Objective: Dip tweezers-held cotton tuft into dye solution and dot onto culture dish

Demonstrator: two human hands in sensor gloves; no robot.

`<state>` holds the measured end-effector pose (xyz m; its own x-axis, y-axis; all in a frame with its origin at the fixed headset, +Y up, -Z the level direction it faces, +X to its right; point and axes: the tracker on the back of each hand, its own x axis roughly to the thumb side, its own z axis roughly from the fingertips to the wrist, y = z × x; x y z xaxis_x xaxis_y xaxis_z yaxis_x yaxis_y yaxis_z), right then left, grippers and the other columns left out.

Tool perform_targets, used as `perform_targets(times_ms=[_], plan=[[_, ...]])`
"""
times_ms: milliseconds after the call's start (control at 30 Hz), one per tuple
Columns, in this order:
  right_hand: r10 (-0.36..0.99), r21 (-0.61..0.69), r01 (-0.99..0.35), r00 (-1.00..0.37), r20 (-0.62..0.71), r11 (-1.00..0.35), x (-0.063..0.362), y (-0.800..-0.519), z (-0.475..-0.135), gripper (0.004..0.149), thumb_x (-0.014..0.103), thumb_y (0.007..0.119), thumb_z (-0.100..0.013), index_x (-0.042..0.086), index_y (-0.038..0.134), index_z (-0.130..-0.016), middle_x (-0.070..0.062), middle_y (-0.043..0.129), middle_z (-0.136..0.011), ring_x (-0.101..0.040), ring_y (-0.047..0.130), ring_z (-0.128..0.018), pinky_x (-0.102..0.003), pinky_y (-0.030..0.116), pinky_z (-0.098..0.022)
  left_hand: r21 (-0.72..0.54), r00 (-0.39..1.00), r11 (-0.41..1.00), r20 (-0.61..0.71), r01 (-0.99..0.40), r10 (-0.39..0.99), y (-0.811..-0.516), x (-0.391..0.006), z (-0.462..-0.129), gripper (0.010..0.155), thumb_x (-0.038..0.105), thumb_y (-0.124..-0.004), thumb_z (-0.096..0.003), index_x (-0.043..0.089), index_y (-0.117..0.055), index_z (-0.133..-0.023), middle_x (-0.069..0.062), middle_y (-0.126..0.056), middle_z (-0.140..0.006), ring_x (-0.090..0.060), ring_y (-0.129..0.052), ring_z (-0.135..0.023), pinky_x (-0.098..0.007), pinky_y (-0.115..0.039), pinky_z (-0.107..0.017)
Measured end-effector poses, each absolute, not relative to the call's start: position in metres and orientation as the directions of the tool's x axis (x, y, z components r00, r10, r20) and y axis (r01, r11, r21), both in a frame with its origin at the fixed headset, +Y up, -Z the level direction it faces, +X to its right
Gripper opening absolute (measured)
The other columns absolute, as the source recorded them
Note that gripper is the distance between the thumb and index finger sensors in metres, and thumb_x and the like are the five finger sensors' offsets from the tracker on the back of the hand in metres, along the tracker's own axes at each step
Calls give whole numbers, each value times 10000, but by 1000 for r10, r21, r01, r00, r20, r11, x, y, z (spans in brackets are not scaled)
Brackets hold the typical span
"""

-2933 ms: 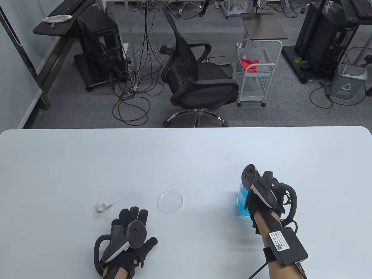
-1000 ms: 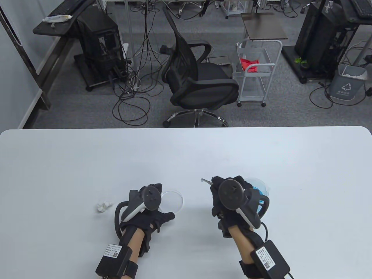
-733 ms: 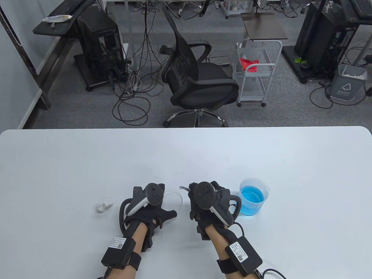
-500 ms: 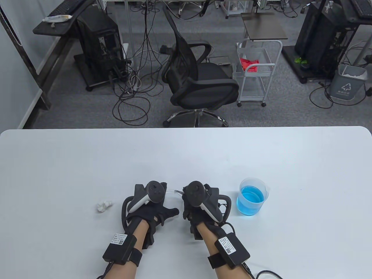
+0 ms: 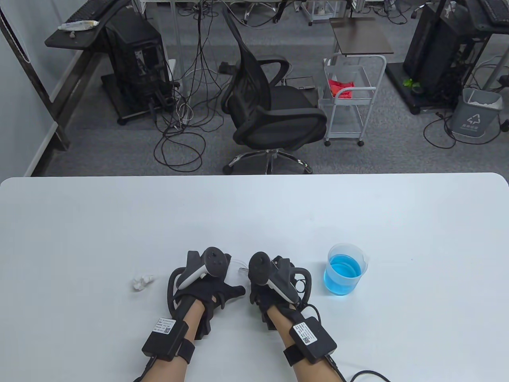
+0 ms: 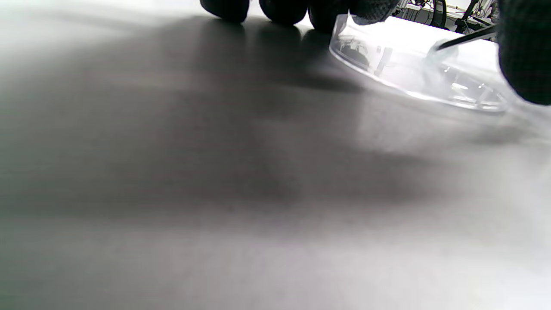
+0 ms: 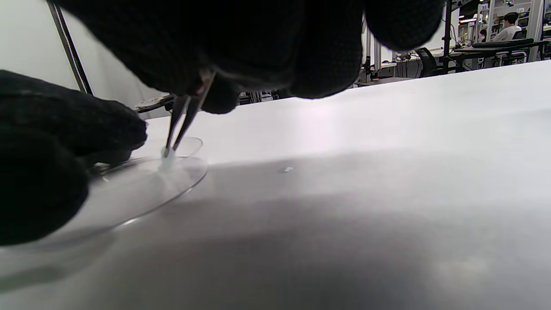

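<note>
My right hand (image 5: pixel 265 280) pinches metal tweezers (image 7: pixel 183 118). Their tips hold a small pale cotton tuft (image 7: pixel 167 162), which touches the floor of the clear culture dish (image 7: pixel 142 189). My left hand (image 5: pixel 212 278) holds the dish at its left rim, fingers (image 6: pixel 280 8) on the far side and thumb near the front. In the table view the dish (image 5: pixel 237 262) is mostly hidden between the two hands. The tweezers (image 6: pixel 462 38) also show in the left wrist view, over the dish (image 6: pixel 413 73). A beaker of blue dye (image 5: pixel 345 270) stands to the right of my right hand.
A small pile of white cotton (image 5: pixel 142 281) lies on the white table (image 5: pixel 254 215), left of my left hand. A small speck (image 7: pixel 287 169) lies on the table right of the dish. An office chair stands beyond the far edge.
My right hand left the beaker and moved left with the tweezers to the dish, lowering the tuft into it. My left hand moved forward and took hold of the dish.
</note>
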<state>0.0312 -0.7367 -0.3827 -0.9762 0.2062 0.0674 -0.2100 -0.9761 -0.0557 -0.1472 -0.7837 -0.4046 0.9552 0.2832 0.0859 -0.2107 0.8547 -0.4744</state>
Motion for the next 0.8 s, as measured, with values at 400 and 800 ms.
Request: perform_targets(times_ms=[400,800], plan=[[170,-5,-171,-982,84,-985,28,-727,-384,345,338,913,-417,223,959,-740,24,987,-506,-229,929,-681,-574,660,-595,-474,951,850,78,-228,298,-785,-148,-404,1023,828,-741,-391,362,-228,-1143,81,-209,-1218,-264,-227,-1190,-521,-326,-841],[148,7,-148,-985,90,-989,26,-729,-384,344,340,912,-418,230,957,-741,26,987,-502,-227,932,-679,-572,664,-594,-476,951,849,78,-228,299,-785,-148,-404,1025,827,-740,-393,360,-220,-1143,80,-203,-1217,-265,-222,-1188,-524,-318,-836]])
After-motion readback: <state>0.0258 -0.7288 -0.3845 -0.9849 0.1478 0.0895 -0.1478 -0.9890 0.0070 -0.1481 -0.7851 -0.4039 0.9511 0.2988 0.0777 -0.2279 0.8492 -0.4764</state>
